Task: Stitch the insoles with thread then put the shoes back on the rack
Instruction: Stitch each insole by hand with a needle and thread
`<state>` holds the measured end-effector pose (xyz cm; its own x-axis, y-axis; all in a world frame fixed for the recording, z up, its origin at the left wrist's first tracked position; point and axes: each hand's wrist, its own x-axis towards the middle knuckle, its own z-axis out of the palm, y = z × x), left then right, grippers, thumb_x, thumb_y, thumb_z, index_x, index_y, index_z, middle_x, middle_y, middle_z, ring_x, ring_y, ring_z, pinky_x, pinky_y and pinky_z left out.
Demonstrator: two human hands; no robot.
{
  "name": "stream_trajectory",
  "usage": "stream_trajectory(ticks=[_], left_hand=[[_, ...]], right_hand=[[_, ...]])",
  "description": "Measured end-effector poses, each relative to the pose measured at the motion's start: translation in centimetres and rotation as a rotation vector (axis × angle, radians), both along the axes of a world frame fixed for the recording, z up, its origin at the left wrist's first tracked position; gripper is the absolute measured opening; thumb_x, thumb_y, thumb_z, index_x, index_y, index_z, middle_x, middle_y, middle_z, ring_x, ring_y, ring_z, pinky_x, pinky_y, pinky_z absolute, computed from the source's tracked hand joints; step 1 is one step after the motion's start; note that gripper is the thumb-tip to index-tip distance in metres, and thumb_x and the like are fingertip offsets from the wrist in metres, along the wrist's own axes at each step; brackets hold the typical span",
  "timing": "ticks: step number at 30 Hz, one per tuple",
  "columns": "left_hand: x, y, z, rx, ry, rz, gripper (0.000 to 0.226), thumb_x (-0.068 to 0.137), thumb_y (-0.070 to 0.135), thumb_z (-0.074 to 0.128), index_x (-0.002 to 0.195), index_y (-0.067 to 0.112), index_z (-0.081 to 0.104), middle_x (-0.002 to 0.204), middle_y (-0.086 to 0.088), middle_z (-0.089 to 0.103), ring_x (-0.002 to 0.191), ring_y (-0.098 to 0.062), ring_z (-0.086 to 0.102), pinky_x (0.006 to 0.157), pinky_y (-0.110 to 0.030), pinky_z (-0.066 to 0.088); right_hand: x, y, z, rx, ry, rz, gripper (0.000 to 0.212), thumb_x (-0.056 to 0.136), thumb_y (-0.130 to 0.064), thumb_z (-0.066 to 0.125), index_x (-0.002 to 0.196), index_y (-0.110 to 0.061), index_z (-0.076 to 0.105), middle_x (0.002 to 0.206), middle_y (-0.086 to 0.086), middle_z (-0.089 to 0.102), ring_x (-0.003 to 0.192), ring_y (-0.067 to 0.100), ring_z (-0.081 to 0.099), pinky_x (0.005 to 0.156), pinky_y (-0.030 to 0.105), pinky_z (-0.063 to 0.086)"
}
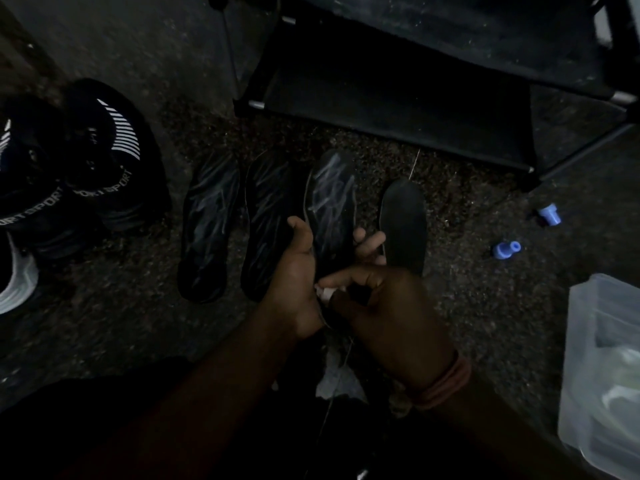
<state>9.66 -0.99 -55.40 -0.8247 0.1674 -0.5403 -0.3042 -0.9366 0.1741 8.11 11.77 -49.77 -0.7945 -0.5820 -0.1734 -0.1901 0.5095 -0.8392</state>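
Note:
My left hand (298,282) grips the heel end of a dark insole (330,199) with pale scuffs, holding it raised over the floor. My right hand (388,306) pinches a small pale tool (325,293) against the insole's near edge. A thin thread (341,372) trails down from there toward my lap. Two more dark insoles (207,226) (265,216) lie on the floor at the left, and a plain black insole (403,223) lies at the right. Black sport shoes (104,154) stand at the far left.
A black shoe rack (398,98) stands at the back right. Two blue plastic caps (507,250) (550,213) lie on the speckled floor. A clear plastic container (602,368) sits at the right edge. A white shoe (17,282) shows at the left edge.

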Motion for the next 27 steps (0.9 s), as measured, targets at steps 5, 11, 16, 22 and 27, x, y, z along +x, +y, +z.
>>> stream_trajectory(ticks=[5,11,16,22,27], left_hand=[[0.3,1.6,0.2,-0.056,0.003,-0.054,0.092,0.088,0.082,0.026,0.129,0.007,0.061,0.138,-0.018,0.061,0.123,-0.031,0.062,0.098,-0.044,0.053],[0.2,0.8,-0.1,-0.06,-0.006,-0.046,0.092,0.088,0.082,0.026,0.122,0.006,0.064,0.136,-0.017,0.063,0.126,-0.032,0.06,0.103,-0.048,0.046],[0.3,1.4,0.1,-0.059,-0.001,-0.047,0.093,0.088,0.082,0.026,0.129,0.007,0.062,0.142,-0.019,0.058,0.131,-0.032,0.057,0.104,-0.046,0.049],[0.0,0.3,0.1,-0.074,0.006,-0.006,0.095,0.088,0.083,0.022,0.127,0.005,0.059,0.135,-0.015,0.064,0.129,-0.029,0.058,0.105,-0.045,0.047],[0.6,2.2,0.5,-0.058,0.004,-0.041,0.089,0.092,0.079,0.021,0.117,0.01,0.072,0.129,-0.016,0.068,0.112,-0.027,0.069,0.094,-0.041,0.055]], right_hand=[[-1.0,0.5,-1.1,0.098,0.305,-0.1,0.017,0.085,-0.004,0.072,0.092,-0.018,0.079,0.098,-0.006,0.074,0.097,0.004,0.067,0.087,0.018,0.051],[-0.3,0.2,0.0,0.106,0.115,-0.004,0.017,0.085,-0.009,0.074,0.093,-0.023,0.08,0.095,-0.013,0.076,0.096,-0.001,0.067,0.09,0.014,0.049],[-0.5,0.4,-0.6,0.155,0.296,-0.06,0.02,0.083,-0.003,0.072,0.09,-0.02,0.08,0.1,-0.001,0.076,0.105,0.01,0.067,0.094,0.026,0.052],[0.4,-0.2,0.1,0.134,0.148,0.009,0.016,0.086,-0.006,0.071,0.089,-0.02,0.079,0.092,-0.009,0.076,0.089,0.002,0.068,0.081,0.014,0.05],[-0.6,0.2,-0.5,0.208,0.394,-0.045,0.017,0.081,-0.008,0.063,0.088,-0.013,0.078,0.097,0.009,0.074,0.092,0.022,0.07,0.077,0.032,0.056]])
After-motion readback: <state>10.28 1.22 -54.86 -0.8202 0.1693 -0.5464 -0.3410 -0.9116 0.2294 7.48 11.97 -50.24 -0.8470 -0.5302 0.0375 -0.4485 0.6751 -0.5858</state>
